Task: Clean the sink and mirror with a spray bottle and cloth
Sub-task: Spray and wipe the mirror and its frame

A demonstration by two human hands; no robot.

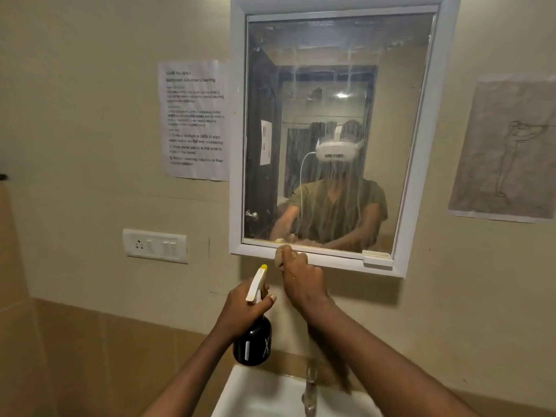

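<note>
A white-framed mirror (334,85) hangs on the beige wall, its glass streaked with runs of liquid. My left hand (243,308) holds a black spray bottle (254,344) by its white trigger head, nozzle up, below the mirror's lower left corner. My right hand (301,281) is closed on a small brownish cloth (281,257) pressed against the mirror's bottom frame edge. The white sink (258,392) lies at the bottom of the view, with a metal tap (310,392) under my right forearm.
A printed instruction sheet (195,118) is taped left of the mirror, a pencil sketch (508,149) right of it. A white switch panel (155,245) sits low on the left. A small white holder (377,257) clings to the mirror's lower right frame.
</note>
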